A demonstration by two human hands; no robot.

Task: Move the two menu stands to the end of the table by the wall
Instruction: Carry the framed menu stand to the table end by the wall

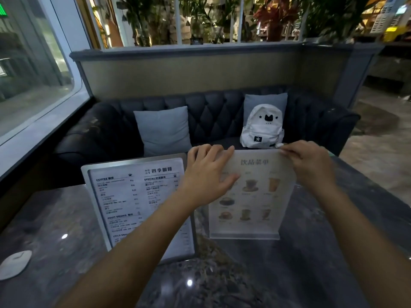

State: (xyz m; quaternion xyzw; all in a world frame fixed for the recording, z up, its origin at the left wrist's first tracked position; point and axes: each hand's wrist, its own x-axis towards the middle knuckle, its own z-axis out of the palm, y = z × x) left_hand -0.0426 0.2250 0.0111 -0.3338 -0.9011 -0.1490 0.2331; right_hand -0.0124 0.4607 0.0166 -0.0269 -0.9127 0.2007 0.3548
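Note:
Two menu stands are upright on the dark marble table (278,274). The left one is a grey-framed text menu stand (133,205) listing coffee and drinks. To its right is a clear acrylic picture menu stand (255,196) with drink photos. My left hand (206,172) grips this picture stand's top left corner, thumb across the front. My right hand (311,165) pinches its top right corner. Its base looks set on the table. My left forearm crosses in front of the text menu stand and hides its right part.
A dark tufted sofa (211,112) stands behind the table with two grey cushions (164,130) and a white backpack (262,127). A window wall (33,85) runs along the left. A white round coaster-like object (14,264) lies at the table's left edge.

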